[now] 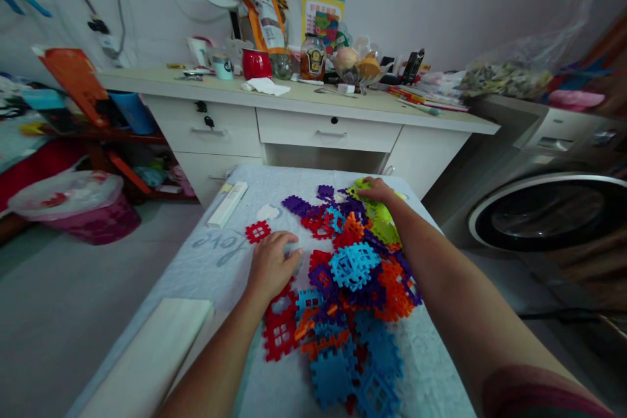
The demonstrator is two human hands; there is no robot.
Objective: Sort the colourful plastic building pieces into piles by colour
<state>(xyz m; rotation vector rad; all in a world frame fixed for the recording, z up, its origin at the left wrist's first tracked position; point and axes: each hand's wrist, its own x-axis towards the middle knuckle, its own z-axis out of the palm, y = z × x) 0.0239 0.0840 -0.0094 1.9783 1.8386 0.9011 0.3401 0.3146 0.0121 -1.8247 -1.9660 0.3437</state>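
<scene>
My left hand (272, 262) rests low over the cloth with its fingers apart and holds nothing. Just beyond its fingertips lies a red window-shaped building tile (257, 231). At the far end of the pile, my right hand (377, 189) has its fingers closed on a yellow-green building tile (361, 185); part of the grip is hidden. More yellow-green tiles (383, 222) lie under its wrist. Between the hands spreads a heap of notched plastic tiles: light blue ones (353, 266), orange ones (393, 294), purple ones (296, 204) and red ones (281, 334). Darker blue tiles (333, 375) lie nearest me.
The tiles lie on a cloth-covered table (206, 274). A white narrow box (228, 204) sits at its left edge, and a long white board (151, 353) nearer me. Behind stands a cluttered desk (294, 101), with a washing machine (553, 163) at right and a pink bin (93, 219) at left.
</scene>
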